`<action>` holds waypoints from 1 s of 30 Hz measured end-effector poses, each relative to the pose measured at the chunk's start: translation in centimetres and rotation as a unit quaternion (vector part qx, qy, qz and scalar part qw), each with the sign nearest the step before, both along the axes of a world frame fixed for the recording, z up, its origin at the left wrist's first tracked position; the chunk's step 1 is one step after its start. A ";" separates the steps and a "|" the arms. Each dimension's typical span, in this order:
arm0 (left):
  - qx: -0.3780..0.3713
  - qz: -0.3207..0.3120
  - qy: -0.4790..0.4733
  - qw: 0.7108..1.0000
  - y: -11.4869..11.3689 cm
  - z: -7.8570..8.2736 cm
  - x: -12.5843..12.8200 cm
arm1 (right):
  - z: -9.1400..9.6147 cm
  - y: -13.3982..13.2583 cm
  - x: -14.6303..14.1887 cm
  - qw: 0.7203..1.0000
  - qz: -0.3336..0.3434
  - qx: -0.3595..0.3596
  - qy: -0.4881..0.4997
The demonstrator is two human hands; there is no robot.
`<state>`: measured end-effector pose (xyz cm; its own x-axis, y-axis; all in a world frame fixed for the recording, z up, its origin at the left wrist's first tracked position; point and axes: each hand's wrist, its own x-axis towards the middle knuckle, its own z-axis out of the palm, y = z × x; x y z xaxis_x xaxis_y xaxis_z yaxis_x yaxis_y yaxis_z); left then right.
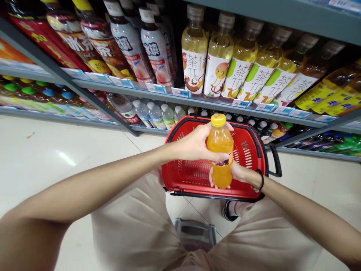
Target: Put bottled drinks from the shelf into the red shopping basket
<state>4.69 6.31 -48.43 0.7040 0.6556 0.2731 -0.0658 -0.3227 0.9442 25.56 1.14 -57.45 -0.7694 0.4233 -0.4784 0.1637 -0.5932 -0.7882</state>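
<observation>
Both hands, left hand (194,145) and right hand (235,175), grip orange bottle (220,141); label mostly hidden, over red basket (254,150)

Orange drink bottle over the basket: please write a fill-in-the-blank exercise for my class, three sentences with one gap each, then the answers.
The left hand and right hand hold a bottle of orange drink with a ____ cap. The mesh basket beneath the bottle is coloured ____. The right hand supports the bottle's lower end and has a black band round its ____.
Missing words: yellow; red; wrist.
</observation>
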 end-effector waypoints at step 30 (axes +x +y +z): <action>0.055 0.078 0.079 0.992 -0.2 0.2 0.1 | -0.4 0.3 -0.9 0.977 -0.188 0.099 -0.035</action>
<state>4.77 6.08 -48.28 0.6360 0.7322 0.2437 0.1394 -0.4196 0.8969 24.66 1.40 -57.81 -0.5102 0.7587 -0.4050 0.0221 -0.4592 -0.8881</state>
